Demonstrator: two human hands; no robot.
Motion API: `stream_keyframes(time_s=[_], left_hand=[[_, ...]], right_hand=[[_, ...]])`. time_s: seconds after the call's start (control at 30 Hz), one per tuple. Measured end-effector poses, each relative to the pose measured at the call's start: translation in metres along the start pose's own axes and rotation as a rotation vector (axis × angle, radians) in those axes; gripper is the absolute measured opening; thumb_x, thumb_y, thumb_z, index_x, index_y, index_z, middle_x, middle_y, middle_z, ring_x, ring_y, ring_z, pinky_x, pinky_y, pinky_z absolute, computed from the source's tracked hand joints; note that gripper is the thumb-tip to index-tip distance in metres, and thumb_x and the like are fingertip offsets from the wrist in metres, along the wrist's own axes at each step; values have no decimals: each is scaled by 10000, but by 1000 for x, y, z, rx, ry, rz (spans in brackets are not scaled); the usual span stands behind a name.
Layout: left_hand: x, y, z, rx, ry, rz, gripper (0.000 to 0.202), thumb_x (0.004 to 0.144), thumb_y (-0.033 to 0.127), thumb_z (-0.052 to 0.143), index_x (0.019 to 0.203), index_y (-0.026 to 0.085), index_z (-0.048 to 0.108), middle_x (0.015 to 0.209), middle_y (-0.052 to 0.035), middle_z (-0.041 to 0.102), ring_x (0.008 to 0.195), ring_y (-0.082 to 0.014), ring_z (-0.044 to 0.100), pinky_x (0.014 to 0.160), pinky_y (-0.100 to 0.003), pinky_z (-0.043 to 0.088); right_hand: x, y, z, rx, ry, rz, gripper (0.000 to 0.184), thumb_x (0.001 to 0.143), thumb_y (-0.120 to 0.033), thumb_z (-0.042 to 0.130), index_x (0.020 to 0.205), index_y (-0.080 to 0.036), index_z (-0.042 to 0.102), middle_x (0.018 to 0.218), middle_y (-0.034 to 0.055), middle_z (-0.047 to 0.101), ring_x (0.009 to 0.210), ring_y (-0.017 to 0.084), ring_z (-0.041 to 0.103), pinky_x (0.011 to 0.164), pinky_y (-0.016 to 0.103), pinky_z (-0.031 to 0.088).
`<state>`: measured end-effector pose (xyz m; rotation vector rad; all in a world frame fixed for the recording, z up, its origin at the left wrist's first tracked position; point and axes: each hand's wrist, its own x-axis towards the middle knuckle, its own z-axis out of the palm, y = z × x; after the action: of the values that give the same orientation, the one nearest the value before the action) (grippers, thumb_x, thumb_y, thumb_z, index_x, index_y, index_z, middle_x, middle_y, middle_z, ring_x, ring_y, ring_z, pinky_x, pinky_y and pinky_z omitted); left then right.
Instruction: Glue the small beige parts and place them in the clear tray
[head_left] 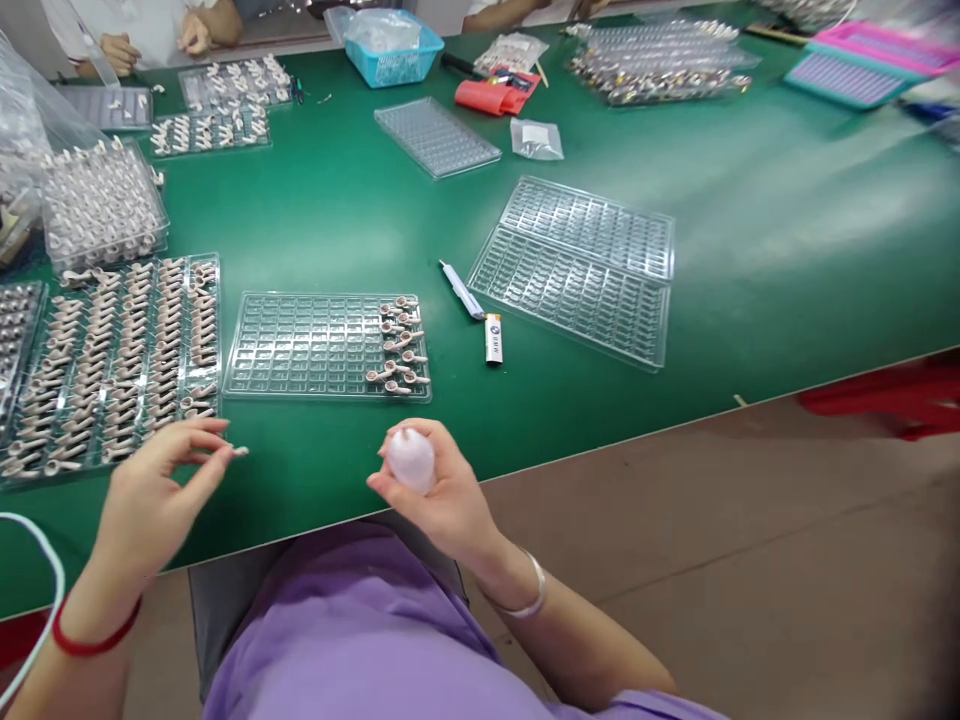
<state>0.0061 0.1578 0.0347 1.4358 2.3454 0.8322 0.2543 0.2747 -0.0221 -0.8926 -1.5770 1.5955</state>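
My left hand (161,485) is closed in a pinch on a small whitish earbud-shaped part (240,451), just beyond the edge of a filled tray. Many pinkish stemmed parts, each with a round cup-like head, lie in rows in that filled tray (218,330). My right hand (450,500) is wrapped round a whitish, translucent squeeze bottle (412,462), its narrow tip facing away from me. In front of both hands rests a clear compartment tray (300,345). Several of the same stemmed parts (401,340) sit in its right-hand columns.
A pale blue pen-like tool (462,290) and a white lighter (493,338) lie right of the tray. Beyond are two overlapping clear trays (577,270), a blue basket (394,65) and stacked parts trays (105,205). Co-workers' hands (196,32) show across the green table (787,230).
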Motion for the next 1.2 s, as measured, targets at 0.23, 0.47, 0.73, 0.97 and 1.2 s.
stream_keyframes(time_s=[0.23,0.47,0.73,0.97,1.2], left_hand=[[-33,38,37,-390,-334,-65,181,863,415,618,829,260,705,809,-7,758,719,-180,723,631,-252,595],[-42,37,45,-262,-146,235,201,870,326,663,1068,300,689,1020,-33,752,847,-196,731,727,-286,624],[-53,37,56,113,143,664,382,848,50,645,1191,219,644,944,-69,725,896,-223,683,804,-361,583],[-56,37,56,-102,29,540,240,864,36,632,1070,159,648,944,-61,655,891,-161,622,767,-277,546],[-62,33,56,-318,-113,390,253,900,76,595,1099,218,655,958,-32,619,865,-126,625,727,-217,549]], right_hand=[[-3,-7,29,104,-288,-32,351,756,-308,759,1033,-255,549,932,17,677,811,160,663,716,291,558],[-6,0,29,232,-304,55,320,757,-333,756,970,-249,532,825,-13,650,726,142,644,691,290,552],[-9,2,27,211,-272,42,338,757,-367,779,949,-227,539,829,-4,646,718,128,624,670,268,546],[-11,8,24,238,-305,-123,308,755,-201,776,985,-215,572,855,17,685,720,126,660,644,246,552],[-10,10,25,310,-348,-211,331,776,-196,773,1002,-215,532,816,8,691,677,116,666,620,233,567]])
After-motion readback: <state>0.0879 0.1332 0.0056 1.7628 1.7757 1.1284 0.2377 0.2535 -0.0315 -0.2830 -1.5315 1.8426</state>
